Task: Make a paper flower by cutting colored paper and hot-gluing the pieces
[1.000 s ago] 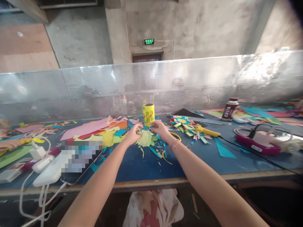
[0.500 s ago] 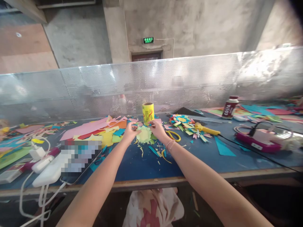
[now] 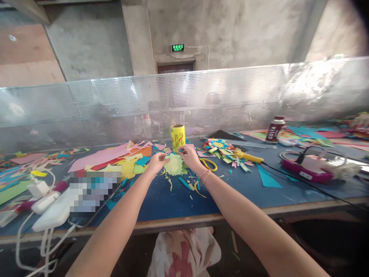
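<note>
A pale green fringed paper flower (image 3: 173, 165) lies on the blue tabletop (image 3: 173, 204) among paper scraps. My left hand (image 3: 156, 162) is closed, pinching the flower's left edge. My right hand (image 3: 188, 156) is closed on its upper right edge, fingertips pinched. Both forearms reach in from the near edge. A yellow roll (image 3: 177, 137) stands upright just behind the flower. Yellow-handled scissors (image 3: 209, 164) lie just right of my right wrist.
Pink, yellow and orange paper sheets (image 3: 109, 157) lie to the left. A phone (image 3: 92, 196), white chargers and cables sit at the near left. A many-coloured paper flower (image 3: 218, 146), a yellow glue gun (image 3: 248, 156), a pink device (image 3: 307, 171) and a bottle (image 3: 273, 130) lie right. A perforated metal screen (image 3: 184, 100) stands behind.
Both hands stay pinched on the green flower and have shifted slightly away and left with it; the view has tilted a little.
</note>
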A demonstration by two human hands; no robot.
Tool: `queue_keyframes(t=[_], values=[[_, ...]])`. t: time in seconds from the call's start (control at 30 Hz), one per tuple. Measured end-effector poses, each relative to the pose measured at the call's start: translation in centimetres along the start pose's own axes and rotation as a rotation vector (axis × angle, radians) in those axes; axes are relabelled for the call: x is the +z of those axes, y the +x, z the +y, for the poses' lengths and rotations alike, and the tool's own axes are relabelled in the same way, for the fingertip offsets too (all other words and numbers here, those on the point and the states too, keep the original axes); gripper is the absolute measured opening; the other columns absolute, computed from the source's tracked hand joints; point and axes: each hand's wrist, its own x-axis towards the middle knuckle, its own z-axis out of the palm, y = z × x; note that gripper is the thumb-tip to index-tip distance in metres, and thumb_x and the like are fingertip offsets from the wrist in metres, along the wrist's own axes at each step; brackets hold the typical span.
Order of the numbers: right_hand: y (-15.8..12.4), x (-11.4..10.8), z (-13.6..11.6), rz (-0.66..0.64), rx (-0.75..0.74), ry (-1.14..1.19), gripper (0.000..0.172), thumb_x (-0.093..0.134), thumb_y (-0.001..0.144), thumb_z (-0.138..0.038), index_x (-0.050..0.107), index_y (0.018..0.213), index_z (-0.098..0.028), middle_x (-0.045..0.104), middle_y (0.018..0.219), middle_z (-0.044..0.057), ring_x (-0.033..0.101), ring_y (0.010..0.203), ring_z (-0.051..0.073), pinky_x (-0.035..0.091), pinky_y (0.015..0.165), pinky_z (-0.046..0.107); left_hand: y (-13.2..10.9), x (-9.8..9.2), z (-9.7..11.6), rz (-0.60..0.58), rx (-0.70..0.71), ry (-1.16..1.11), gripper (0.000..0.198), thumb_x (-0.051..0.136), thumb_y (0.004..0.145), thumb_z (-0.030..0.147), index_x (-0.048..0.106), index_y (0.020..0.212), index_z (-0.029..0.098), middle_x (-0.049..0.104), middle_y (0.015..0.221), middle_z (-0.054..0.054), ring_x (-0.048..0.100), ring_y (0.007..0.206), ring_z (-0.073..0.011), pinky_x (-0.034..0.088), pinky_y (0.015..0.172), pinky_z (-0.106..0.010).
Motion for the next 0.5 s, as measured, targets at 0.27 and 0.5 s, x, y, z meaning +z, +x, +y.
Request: queue_keyframes(t=[0.27,0.5], values=[[0.1,-0.6,-0.7,-0.018,-0.002,0.008,0.012,0.053,0.071,-0.015,0.061,0.079,-0.018,0.063,0.081,0.002,0.055,0.065,0.011,0.046,0.066,0.026,-0.1,-0.2,-0.1,-0.001,-0.003,0.076,0.046,0.072,0.063,0.042,0.053,0.096,0.017,0.056,0.07,0.001,0.055,0.063,-0.0132,0.04,0.059,-0.023],[-0.1,-0.8,-1.4,-0.045,0.027,0.152,0.014,0.052,0.073,-0.021,0.059,0.084,-0.018,0.062,0.082,0.003,0.056,0.063,0.011,0.046,0.058,0.023,-0.2,-0.2,0.3,0.01,-0.053,0.103,0.038,0.067,0.069,0.04,0.053,0.095,0.016,0.057,0.073,0.0,0.052,0.056,-0.0105,0.038,0.052,-0.022]])
